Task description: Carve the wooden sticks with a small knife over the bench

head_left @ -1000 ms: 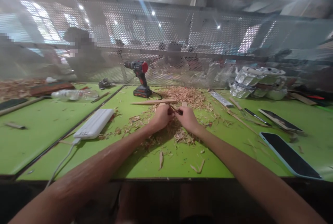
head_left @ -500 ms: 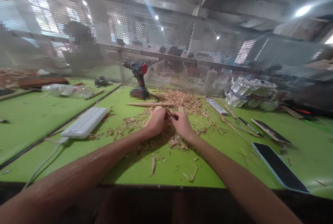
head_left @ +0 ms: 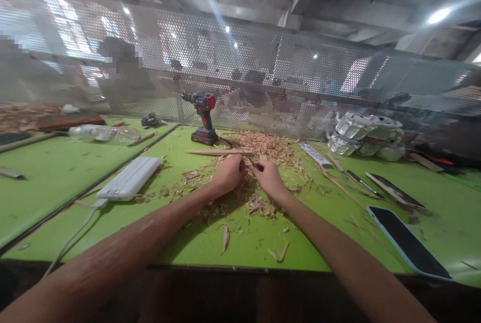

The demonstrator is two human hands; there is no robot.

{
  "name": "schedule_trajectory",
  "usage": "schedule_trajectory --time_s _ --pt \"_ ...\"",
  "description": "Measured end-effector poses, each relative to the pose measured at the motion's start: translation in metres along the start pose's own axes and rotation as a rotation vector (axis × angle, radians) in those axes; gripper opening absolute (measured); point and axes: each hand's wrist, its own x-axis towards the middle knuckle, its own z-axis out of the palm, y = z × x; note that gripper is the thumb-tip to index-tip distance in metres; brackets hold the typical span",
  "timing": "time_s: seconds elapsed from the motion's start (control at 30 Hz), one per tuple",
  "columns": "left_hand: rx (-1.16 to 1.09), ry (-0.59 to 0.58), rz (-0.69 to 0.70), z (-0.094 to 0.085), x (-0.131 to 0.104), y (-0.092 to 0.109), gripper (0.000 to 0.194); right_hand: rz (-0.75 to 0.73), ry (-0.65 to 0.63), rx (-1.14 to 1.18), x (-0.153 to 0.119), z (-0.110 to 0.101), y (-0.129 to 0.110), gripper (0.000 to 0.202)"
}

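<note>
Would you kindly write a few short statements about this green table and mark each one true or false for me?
1. The black-and-red cordless drill stands upright on its base. True.
2. The white rectangular cabled device lies right of the drill. False: the device lies left of it.
3. The left hand and right hand are close together, with pale curled wood shavings around them. True.
4. The black-screened phone with a light-blue edge is in the left hand. False: the phone lies on the green table.
5. The clear plastic bottle stands upright. False: the bottle lies on its side.
</note>
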Motion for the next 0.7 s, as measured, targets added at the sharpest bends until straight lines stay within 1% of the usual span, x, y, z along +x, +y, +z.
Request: schedule_trajectory --time_s 0.07,0.17,0.23,0.37,0.53,0.7 --pt "-0.016 -0.009 0.027 -0.0021 -0.0007 0.0009 0.005 -0.014 -0.012 0.013 0.001 -0.0017 0.0024 0.024" --pt "-0.03 -0.042 0.117 -0.0039 -0.0037 0.0037 0.006 -0.035 -0.04 0.01 0.0007 -0.0021 0.0051 0.02" --pt "-0.007 -0.068 0.163 -0.0043 -0.0058 0.005 0.008 -0.043 -0.053 0.011 -0.0001 -0.0018 0.006 0.019" --pt "0.078 -0.087 0.201 -0.003 -0.007 0.0036 0.015 -0.051 -0.052 -0.041 -0.0013 -0.002 0.0058 0.023" --pt "0.117 -0.095 0.187 0.0005 -0.0039 0.0008 0.02 -0.118 -0.022 -0.165 -0.0018 -0.0032 0.0032 0.022" --pt "0.088 -0.096 0.105 0.0003 -0.0032 0.0033 0.023 -0.141 -0.03 -0.189 -0.0032 -0.0028 -0.0003 0.02"
